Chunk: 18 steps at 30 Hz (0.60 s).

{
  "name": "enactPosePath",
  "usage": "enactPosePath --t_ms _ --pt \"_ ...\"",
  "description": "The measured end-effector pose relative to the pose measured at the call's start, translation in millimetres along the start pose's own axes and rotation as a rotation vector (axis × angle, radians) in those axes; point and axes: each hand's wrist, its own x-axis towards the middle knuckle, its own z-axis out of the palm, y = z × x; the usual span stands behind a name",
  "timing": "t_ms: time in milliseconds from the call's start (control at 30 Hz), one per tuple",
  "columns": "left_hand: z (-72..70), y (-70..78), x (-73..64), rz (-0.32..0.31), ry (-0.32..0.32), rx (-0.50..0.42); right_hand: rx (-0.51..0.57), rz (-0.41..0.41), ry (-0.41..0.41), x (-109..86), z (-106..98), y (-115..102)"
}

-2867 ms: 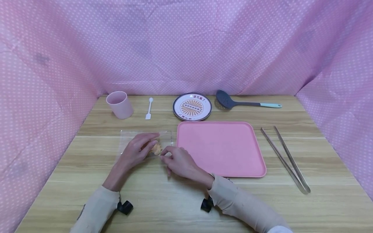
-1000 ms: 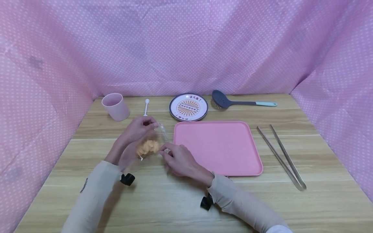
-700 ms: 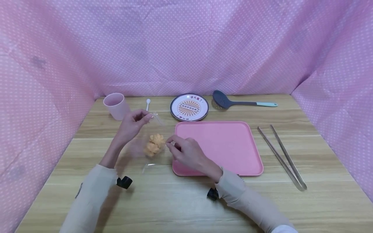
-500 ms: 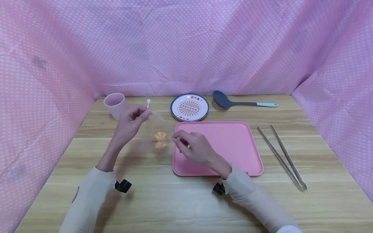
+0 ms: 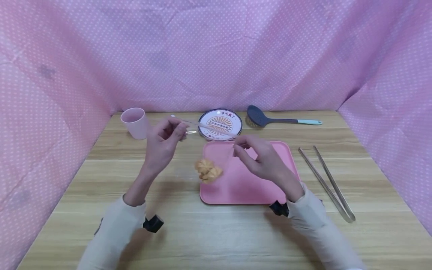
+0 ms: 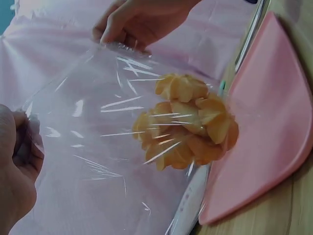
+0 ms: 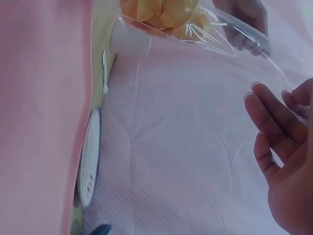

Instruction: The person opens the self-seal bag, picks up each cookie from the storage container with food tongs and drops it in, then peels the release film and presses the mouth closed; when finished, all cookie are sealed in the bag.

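Note:
A clear plastic bag (image 6: 78, 127) hangs stretched between both hands above the table. Inside it, several golden fluted cookies (image 5: 207, 170) are bunched at the bottom. In the head view the cookies overlap the left edge of the pink tray (image 5: 251, 187). My left hand (image 5: 162, 144) pinches one upper corner of the bag between thumb and fingers. My right hand (image 5: 264, 157) pinches the opposite corner; in the right wrist view its other fingers (image 7: 276, 115) stick out loosely. The bag's top edge runs as a line from hand to hand.
Behind the tray lies a patterned round plate (image 5: 221, 125). A pink cup (image 5: 135, 125) stands at the back left, a slotted spoon (image 5: 258, 115) lies at the back right, and metal tongs (image 5: 324, 184) lie right of the tray. A small white spoon (image 5: 173, 116) is mostly hidden.
The bag was lifted off the table and opened out flat between the hands. Both hands have moved up, the right one also far to the right, carrying the cookies toward the tray.

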Motion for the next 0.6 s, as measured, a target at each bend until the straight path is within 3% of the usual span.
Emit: enactPosePath --t_ms 267,433,600 --pt "29.3 12.1 -8.8 0.06 0.018 -0.011 0.034 0.043 0.076 -12.6 -16 0" --pt "35.4 14.4 -10.6 0.086 0.023 -0.028 0.095 0.067 0.092 -19.7 -14 2" --pt "36.5 15.2 -12.9 0.079 0.041 -0.052 0.241 0.087 0.122 -24.8 -11 0"
